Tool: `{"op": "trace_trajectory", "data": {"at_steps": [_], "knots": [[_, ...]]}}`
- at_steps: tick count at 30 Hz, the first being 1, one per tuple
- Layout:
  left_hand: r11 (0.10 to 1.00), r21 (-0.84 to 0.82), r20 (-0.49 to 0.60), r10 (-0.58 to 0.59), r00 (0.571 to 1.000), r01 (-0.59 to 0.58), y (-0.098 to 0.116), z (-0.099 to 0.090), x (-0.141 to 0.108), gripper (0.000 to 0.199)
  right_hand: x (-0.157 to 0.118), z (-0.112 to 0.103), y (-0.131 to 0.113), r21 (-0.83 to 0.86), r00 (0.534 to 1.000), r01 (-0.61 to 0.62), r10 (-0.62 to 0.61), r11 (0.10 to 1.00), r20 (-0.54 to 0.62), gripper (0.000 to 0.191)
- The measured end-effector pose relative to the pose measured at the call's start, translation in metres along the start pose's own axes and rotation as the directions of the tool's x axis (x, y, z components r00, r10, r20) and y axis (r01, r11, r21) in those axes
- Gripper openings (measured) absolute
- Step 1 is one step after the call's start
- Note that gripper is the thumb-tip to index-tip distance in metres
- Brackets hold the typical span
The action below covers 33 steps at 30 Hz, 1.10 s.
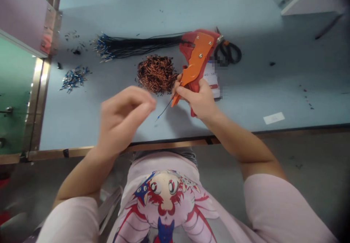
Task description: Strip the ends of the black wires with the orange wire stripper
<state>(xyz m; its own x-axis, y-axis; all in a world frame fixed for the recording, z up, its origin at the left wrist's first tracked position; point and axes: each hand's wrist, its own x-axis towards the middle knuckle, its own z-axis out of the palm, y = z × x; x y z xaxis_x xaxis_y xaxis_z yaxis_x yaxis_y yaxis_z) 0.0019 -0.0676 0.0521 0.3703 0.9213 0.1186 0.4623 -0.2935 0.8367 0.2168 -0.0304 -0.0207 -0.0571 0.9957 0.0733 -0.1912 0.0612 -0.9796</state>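
My right hand [195,97] is shut around the handles of an orange-red wire stripper [197,59], which stands tilted with its jaws pointing down-left. A thin black wire [165,109] with a blue-tipped end sticks out from the jaws toward the lower left. My left hand [125,117] hangs slightly blurred over the blue-grey workbench [82,126], its fingertips drawn together and close to the wire, with nothing visible in them. Just beyond both hands lies a heap of copper-coloured wire clippings [157,73].
A bundle of black wires [136,46] with blue terminals lies behind the heap, next to black-handled scissors [228,51]. Loose blue terminals [73,79] sit at left, a printed paper [212,77] lies under the stripper, and a metal-edged green cabinet [16,90] stands beyond the bench's left edge.
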Motion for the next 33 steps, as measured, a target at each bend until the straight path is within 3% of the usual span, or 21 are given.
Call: {"op": "trace_trajectory", "data": {"at_steps": [2, 5, 7, 9, 12, 14, 17, 19, 21, 27, 33], "knots": [[0.985, -0.154, 0.015, -0.073, 0.997, 0.075, -0.012, 0.019, 0.023, 0.019, -0.003, 0.003, -0.003, -0.038, 1.000, 0.018, -0.018, 0.999, -0.007, 0.033], [0.855, -0.416, 0.310, -0.187, 0.932, 0.310, -0.023, 0.037, 0.045, 0.030, -0.008, 0.008, -0.009, -0.118, 0.998, 0.057, -0.058, 0.991, -0.008, 0.028], [0.790, -0.485, 0.386, -0.193, 0.902, 0.376, -0.029, 0.039, 0.051, 0.028, -0.010, 0.009, -0.012, -0.136, 0.999, 0.043, -0.040, 0.990, 0.021, 0.028], [0.838, -0.454, 0.306, -0.171, 0.937, 0.301, -0.036, 0.035, 0.052, 0.023, -0.011, 0.007, -0.014, -0.133, 0.999, -0.019, 0.023, 0.991, 0.031, 0.032], [0.960, -0.270, -0.018, -0.088, 0.996, 0.080, -0.052, 0.022, 0.051, 0.014, -0.010, 0.004, -0.015, -0.084, 0.979, -0.195, 0.199, 0.977, 0.039, 0.042], [0.989, -0.146, -0.216, -0.030, 0.976, -0.002, -0.062, 0.015, 0.051, 0.008, -0.009, 0.002, -0.015, -0.007, 0.929, -0.361, 0.361, 0.932, 0.087, 0.044], [0.997, -0.041, -0.359, 0.047, 0.932, -0.066, -0.074, 0.008, 0.054, 0.004, -0.009, 0.001, -0.015, 0.088, 0.805, -0.582, 0.557, 0.808, 0.205, 0.044], [0.993, 0.011, -0.395, 0.114, 0.912, -0.119, -0.078, 0.007, 0.055, 0.005, -0.009, 0.002, -0.014, 0.103, 0.748, -0.647, 0.603, 0.756, 0.278, 0.043], [0.983, 0.057, -0.403, 0.181, 0.897, -0.173, -0.080, 0.009, 0.056, 0.006, -0.011, 0.003, -0.012, 0.103, 0.731, -0.657, 0.598, 0.747, 0.327, 0.041], [0.944, 0.187, -0.341, 0.322, 0.883, -0.272, -0.089, 0.018, 0.057, 0.010, -0.015, 0.003, -0.014, 0.123, 0.753, -0.611, 0.526, 0.782, 0.396, 0.037], [0.924, 0.202, -0.366, 0.379, 0.850, -0.325, -0.095, 0.020, 0.058, 0.010, -0.016, 0.003, -0.018, 0.130, 0.762, -0.581, 0.482, 0.803, 0.432, 0.034]]}}
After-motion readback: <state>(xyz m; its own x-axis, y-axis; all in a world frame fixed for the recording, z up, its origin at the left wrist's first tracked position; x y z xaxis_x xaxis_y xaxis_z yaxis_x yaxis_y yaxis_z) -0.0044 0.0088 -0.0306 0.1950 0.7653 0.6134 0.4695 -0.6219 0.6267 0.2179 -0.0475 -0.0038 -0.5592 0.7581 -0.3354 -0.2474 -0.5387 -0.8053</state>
